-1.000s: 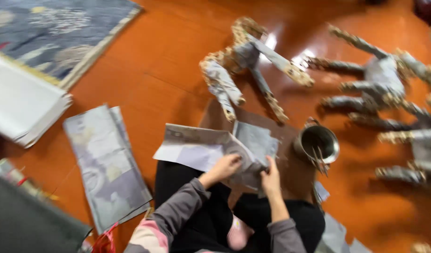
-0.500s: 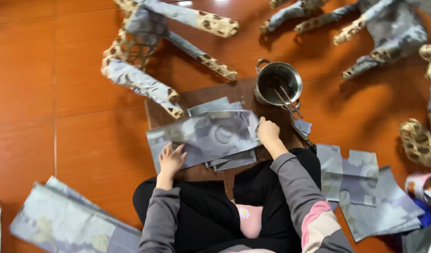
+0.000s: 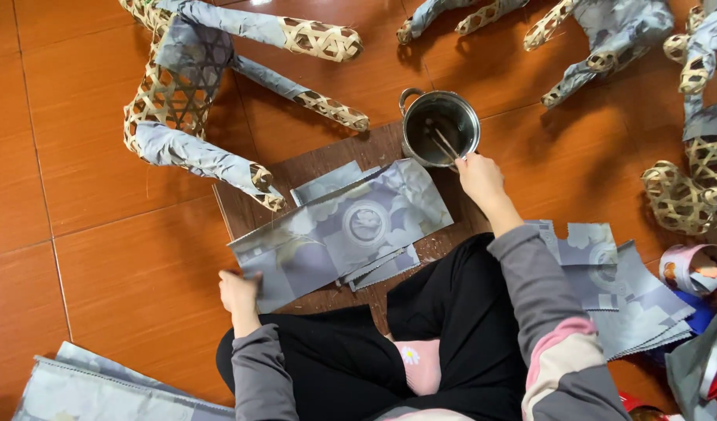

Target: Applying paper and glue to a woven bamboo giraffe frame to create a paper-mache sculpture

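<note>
The right hand point(image 3: 478, 176) pinches what looks like a brush handle point(image 3: 444, 145) standing in the metal pot point(image 3: 441, 127). The left hand point(image 3: 239, 292) grips the corner of the grey paper sheets point(image 3: 343, 234) stacked on a wooden board point(image 3: 311, 168), beside a woven bamboo frame point(image 3: 179, 93).

Grey sleeves point(image 3: 530, 273) with pink and cream bands, black trousers point(image 3: 358, 366).
</note>
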